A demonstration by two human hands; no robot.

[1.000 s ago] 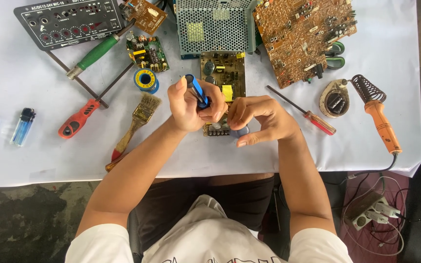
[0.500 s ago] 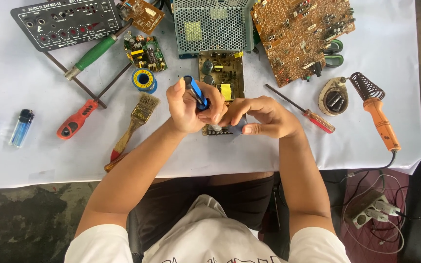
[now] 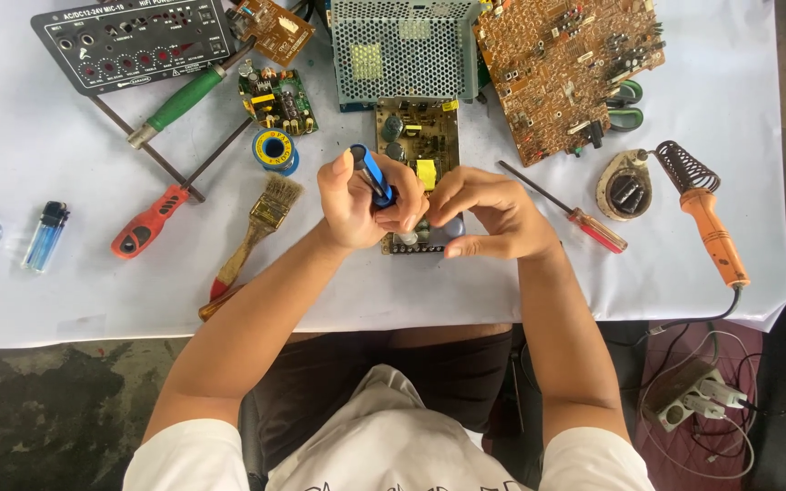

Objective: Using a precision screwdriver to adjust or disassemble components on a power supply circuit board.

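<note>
While gripping a blue-handled tool (image 3: 373, 175) in the left hand (image 3: 357, 202), fingers (image 3: 409, 207) wrapped tight around it, and pinching something small with the right hand (image 3: 493, 216) fingers (image 3: 468, 244) narrowed, working over the board (image 3: 418, 145) lying mid-desk (image 3: 65, 291) just below the mesh case (image 3: 404, 47). Judging the job to be midway: board lying bare, soldering iron (image 3: 713, 235) resting untouched well to the right. Hiding the tool's tip, the pinched piece and the board's near edge beneath both hands, so not telling what is being worked.

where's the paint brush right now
In the head view the paint brush lies on the white table, just left of the left hand, between the red-handled tool and that forearm.
</note>
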